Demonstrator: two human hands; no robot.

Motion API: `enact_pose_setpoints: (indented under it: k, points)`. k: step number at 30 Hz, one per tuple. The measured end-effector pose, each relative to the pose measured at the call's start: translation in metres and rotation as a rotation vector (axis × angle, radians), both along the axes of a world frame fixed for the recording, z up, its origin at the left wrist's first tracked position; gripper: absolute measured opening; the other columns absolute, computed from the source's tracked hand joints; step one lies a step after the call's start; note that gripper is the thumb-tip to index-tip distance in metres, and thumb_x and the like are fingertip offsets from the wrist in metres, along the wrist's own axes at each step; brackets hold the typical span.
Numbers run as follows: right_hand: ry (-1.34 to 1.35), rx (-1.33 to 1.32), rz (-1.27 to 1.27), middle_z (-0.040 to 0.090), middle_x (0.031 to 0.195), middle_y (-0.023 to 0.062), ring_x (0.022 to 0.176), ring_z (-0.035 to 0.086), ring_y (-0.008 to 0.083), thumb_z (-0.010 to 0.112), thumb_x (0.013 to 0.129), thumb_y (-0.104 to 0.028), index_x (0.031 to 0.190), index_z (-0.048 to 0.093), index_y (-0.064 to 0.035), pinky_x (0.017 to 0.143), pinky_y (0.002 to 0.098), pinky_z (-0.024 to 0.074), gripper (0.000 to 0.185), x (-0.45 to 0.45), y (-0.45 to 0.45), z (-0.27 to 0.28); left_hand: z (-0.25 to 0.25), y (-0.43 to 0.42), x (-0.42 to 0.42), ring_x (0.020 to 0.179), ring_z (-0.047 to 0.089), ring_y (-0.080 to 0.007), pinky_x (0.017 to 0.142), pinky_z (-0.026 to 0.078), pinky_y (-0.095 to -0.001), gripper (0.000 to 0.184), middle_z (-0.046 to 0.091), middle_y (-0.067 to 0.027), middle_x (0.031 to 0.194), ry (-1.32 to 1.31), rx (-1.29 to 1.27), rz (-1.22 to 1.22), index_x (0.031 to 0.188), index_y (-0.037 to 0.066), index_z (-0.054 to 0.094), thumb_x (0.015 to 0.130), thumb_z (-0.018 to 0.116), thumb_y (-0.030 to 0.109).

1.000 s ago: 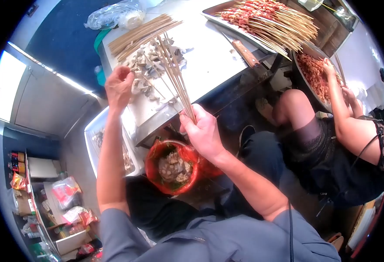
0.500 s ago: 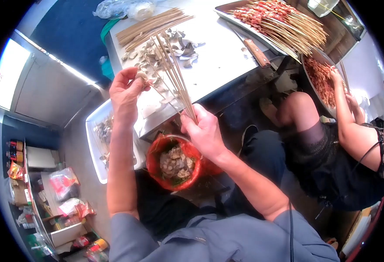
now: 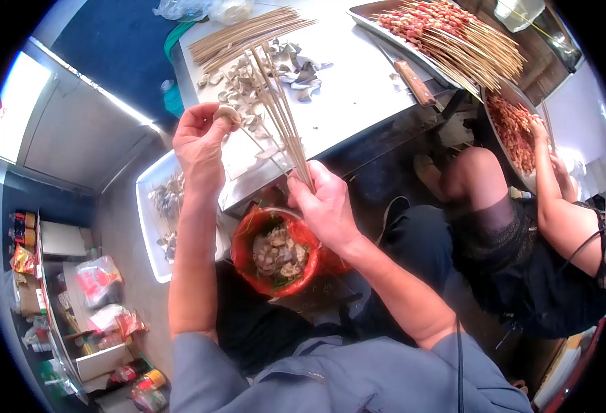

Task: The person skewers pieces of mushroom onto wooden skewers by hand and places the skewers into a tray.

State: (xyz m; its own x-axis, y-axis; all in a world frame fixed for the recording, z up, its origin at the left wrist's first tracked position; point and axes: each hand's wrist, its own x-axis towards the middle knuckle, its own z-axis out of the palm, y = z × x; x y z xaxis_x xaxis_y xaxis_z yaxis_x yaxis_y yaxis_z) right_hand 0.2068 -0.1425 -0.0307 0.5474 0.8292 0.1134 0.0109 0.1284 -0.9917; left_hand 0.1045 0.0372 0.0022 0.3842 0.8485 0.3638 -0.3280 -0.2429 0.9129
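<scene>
Pinched between the fingertips of my left hand point(image 3: 201, 148) is a pale mushroom piece point(image 3: 227, 113), at the tip of a single skewer that slants down to my other hand. My right hand point(image 3: 329, 210) is closed round the lower ends of a bundle of bamboo skewers point(image 3: 280, 113), which fan upward over the table edge. Beyond the bundle, loose grey and white mushroom pieces point(image 3: 305, 77) lie scattered on the white table point(image 3: 358, 93). Behind them rests a pile of bare bamboo skewers point(image 3: 251, 33).
A white bin point(image 3: 149, 230) at the left holds skewered mushrooms. Below my hands stands a red-lined bucket point(image 3: 242, 258) of mushroom pieces. At right are a knife point(image 3: 415, 82), a tray of meat skewers point(image 3: 454, 38), and another person working at a meat basin point(image 3: 513, 131).
The mushroom piece in my left fingers shows more broadly now, at the skewer's tip. My right hand keeps its grip on the bundle. The view has shifted slightly.
</scene>
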Motion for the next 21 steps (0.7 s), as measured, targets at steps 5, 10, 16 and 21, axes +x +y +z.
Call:
enact_pose_setpoints:
  k: [5, 10, 16, 21]
  points:
    - [-0.021, -0.012, -0.013, 0.057, 0.059, 0.0072, 0.055, 0.057, 0.0128, 0.057, 0.091, -0.009, 0.087, 0.057, 0.0002, 0.052, 0.0311, 0.0441, 0.011, -0.001, 0.000, 0.000, -0.002, -0.005, 0.001, 0.083, 0.065, -0.0157, 0.079, 0.053, -0.0276, 0.016, 0.065, -0.0087, 0.092, 0.016, 0.044, -0.020, 0.102, -0.002, 0.060, 0.087, 0.065, -0.002]
    - [-0.003, 0.000, -0.024, 0.056, 0.059, 0.0069, 0.055, 0.055, 0.0111, 0.056, 0.091, -0.007, 0.088, 0.057, 0.0003, 0.052, 0.0300, 0.0436, 0.008, -0.001, 0.001, -0.003, -0.001, -0.013, 0.003, 0.083, 0.064, -0.0136, 0.078, 0.051, -0.0261, 0.015, 0.067, -0.0092, 0.091, 0.073, -0.012, -0.046, 0.098, -0.001, 0.063, 0.084, 0.059, -0.006]
    - [0.079, 0.019, -0.053, 0.054, 0.060, 0.0034, 0.056, 0.053, 0.0088, 0.056, 0.090, -0.005, 0.091, 0.058, 0.0013, 0.052, 0.0286, 0.0437, 0.006, 0.003, 0.003, -0.006, 0.004, -0.033, 0.005, 0.086, 0.063, -0.0153, 0.084, 0.048, -0.0277, 0.013, 0.069, -0.0084, 0.093, 0.341, -0.010, -0.334, 0.091, -0.002, 0.067, 0.084, 0.057, 0.003]
    - [0.139, 0.005, -0.071, 0.056, 0.062, 0.0023, 0.057, 0.053, 0.0079, 0.056, 0.091, -0.005, 0.090, 0.058, 0.0012, 0.054, 0.0276, 0.0452, 0.007, 0.004, 0.001, 0.007, 0.009, -0.002, 0.011, 0.085, 0.063, -0.0131, 0.078, 0.051, -0.0247, 0.018, 0.069, -0.0074, 0.093, 0.272, 0.138, -0.098, 0.098, 0.000, 0.069, 0.085, 0.057, -0.001]
